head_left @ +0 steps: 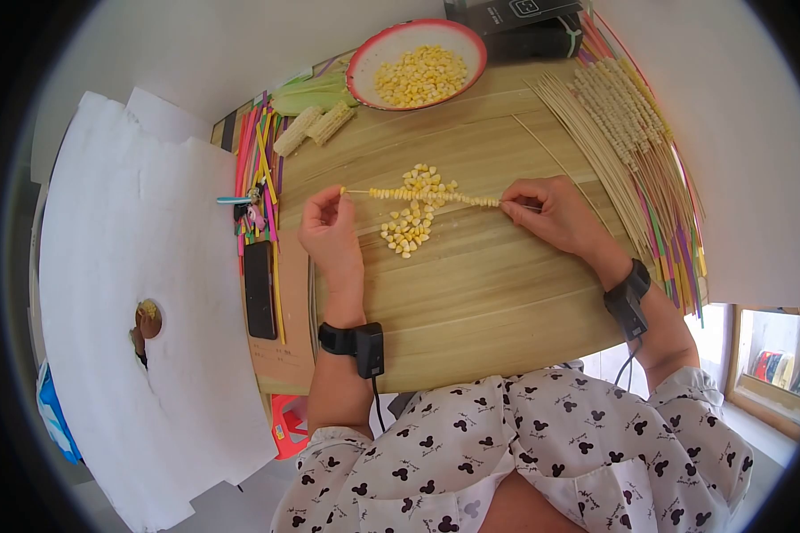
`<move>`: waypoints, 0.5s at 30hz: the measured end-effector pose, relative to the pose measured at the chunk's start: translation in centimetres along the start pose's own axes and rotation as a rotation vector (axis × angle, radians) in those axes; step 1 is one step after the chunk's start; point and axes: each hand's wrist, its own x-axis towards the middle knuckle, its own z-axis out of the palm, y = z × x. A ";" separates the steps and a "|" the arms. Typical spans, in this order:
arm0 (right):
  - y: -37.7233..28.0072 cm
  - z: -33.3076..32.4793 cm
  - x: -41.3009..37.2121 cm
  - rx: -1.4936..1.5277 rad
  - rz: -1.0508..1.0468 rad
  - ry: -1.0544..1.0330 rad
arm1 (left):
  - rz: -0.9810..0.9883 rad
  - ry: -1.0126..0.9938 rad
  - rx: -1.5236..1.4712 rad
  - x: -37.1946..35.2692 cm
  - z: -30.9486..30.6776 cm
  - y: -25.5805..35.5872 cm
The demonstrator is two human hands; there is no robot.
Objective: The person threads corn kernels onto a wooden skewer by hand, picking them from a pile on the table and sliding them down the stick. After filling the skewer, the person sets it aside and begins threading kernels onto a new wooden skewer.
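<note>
A thin stick strung with corn kernels (436, 196) spans the space between my hands, above the wooden table (471, 293). My left hand (331, 222) pinches a single yellow kernel at the stick's left tip, with a short bare stretch of stick beside it. On the other end, my right hand (551, 211) is closed on the stick, just past the last kernels of the row. Loose kernels (406, 229) lie in a small pile under and around the stick. A white bowl with a red rim (357, 82) holds more kernels at the back.
Two bare cobs (313, 129) and green husk (316, 95) lie at the back left. Colored strips (262, 151) and a black phone (260, 290) line the left edge. Bare sticks (587, 147) and kernel-strung sticks (622, 111) lie at the right. White foam (133, 266) stands left.
</note>
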 end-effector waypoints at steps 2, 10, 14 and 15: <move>-0.1 0.0 0.0 0.009 0.006 0.000 | 0.012 0.004 0.001 -0.1 0.0 0.0; 0.1 0.2 0.0 -0.027 -0.017 0.011 | 0.038 0.023 0.074 -0.2 0.2 0.1; 0.1 0.3 -0.1 -0.043 -0.033 0.018 | 0.060 0.028 0.175 -0.3 0.2 0.1; 0.0 0.3 0.0 -0.049 -0.033 0.016 | 0.060 0.028 0.175 -0.3 0.2 0.1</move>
